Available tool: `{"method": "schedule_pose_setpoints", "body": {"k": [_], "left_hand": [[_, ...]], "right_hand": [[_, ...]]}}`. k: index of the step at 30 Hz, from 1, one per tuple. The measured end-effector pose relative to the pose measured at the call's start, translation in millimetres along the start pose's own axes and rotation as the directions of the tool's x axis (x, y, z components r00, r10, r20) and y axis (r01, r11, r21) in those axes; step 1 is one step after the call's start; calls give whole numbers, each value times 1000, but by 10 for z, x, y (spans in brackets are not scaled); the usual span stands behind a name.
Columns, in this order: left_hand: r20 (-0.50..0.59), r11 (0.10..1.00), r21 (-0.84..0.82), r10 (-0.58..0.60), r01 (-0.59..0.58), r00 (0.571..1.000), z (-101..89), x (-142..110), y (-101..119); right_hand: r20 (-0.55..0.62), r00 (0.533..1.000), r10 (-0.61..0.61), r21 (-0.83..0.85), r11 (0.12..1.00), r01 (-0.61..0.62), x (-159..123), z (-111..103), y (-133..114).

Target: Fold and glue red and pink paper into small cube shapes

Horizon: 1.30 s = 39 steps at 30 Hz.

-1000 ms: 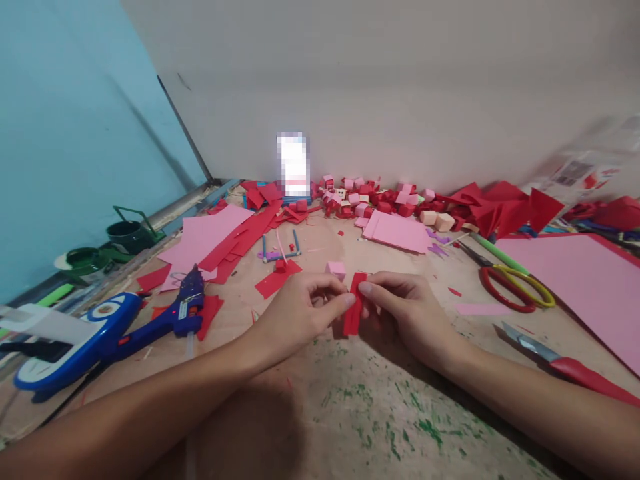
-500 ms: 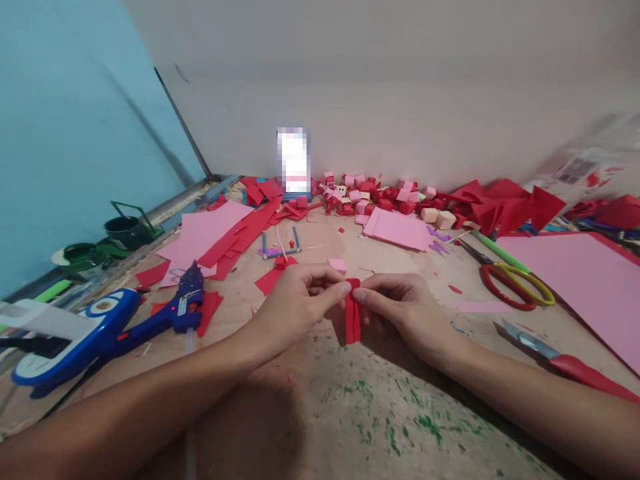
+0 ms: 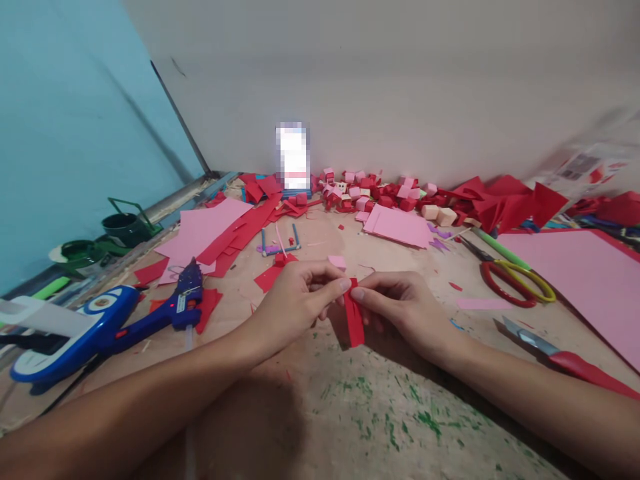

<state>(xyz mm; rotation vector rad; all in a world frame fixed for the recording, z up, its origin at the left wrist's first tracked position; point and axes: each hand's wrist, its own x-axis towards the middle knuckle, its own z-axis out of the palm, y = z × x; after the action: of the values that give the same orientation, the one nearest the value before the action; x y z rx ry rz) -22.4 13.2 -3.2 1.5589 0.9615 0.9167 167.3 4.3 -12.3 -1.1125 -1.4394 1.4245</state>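
A narrow red paper strip, with a crease or fold near its top, hangs down between my two hands over the table. My left hand pinches its upper left edge between thumb and fingers. On the other edge, my right hand closes with its thumb laid against the paper. The fingers behind the strip are partly hidden. Just beyond my left fingers lies a small pink paper cube. A red paper piece rests to the left of that hand.
At left stands a blue glue gun on its holder. Scissors and a red-handled knife lie at right. Small paper cubes are heaped along the wall, near a lit phone. Pink sheets lie in front of the heap.
The strip's lower end has swung slightly to the right, so it now hangs at a slant. Both hands keep their pinch in nearly the same place.
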Motion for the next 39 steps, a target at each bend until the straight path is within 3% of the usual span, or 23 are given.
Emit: {"method": "schedule_pose_setpoints", "body": {"k": [12, 21, 34, 39], "left_hand": [[-88, 1000, -3, -1, 1, 996, -17, 34, 19], [-40, 999, -45, -11, 9, 999, 1, 22, 15], [-263, 996, -89, -6, -18, 965, -81, 70, -19], [-262, 994, -113, -26, -4, 965, -87, 73, -18]], "right_hand": [[54, 998, -17, -56, 998, 20, 8, 1, -21], [100, 994, -53, -147, 987, 67, 18, -34, 22], [91, 996, 4, -181, 983, 13, -2, -18, -37], [89, 996, -10, -124, 992, 21, 7, -19, 2]]}}
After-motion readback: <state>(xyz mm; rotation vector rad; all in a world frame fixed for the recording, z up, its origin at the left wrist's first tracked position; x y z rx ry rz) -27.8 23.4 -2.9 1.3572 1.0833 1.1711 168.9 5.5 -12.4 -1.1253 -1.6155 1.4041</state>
